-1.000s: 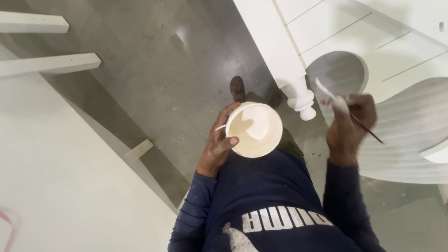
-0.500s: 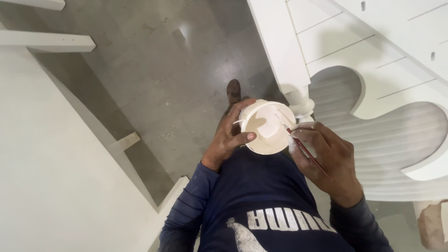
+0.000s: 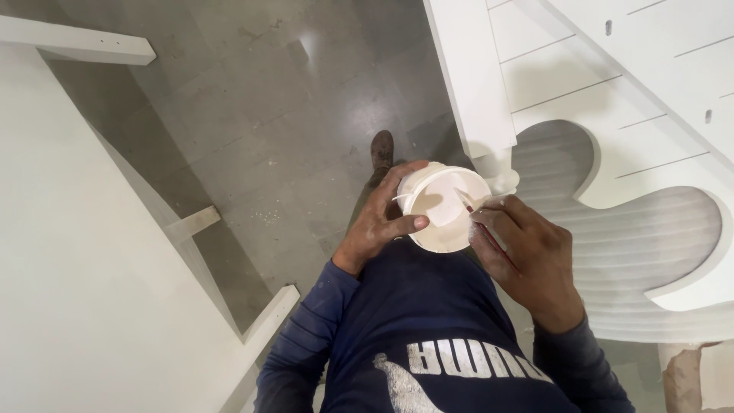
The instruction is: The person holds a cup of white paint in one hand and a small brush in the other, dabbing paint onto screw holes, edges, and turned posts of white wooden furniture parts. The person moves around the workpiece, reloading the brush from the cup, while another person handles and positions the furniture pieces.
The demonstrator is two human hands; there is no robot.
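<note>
My left hand (image 3: 378,222) grips a small round white paint cup (image 3: 442,210) at chest height, thumb hooked over its near rim. My right hand (image 3: 527,256) holds a thin paintbrush (image 3: 478,222) with a dark red handle; its tip reaches into the cup's cream-white inside. Both hands meet just in front of my dark blue long-sleeved shirt. The brush bristles are mostly hidden inside the cup.
White painted wooden furniture (image 3: 612,99) with a scalloped cut-out and grooved panel fills the right side, its post (image 3: 478,84) just beyond the cup. A large white panel (image 3: 69,252) with narrow battens lies on the left. Grey floor (image 3: 267,115) and my shoe (image 3: 381,151) show between.
My right hand came away from the white furniture and swung left to the cup, putting the brush tip inside. My left hand kept the cup nearly still.
</note>
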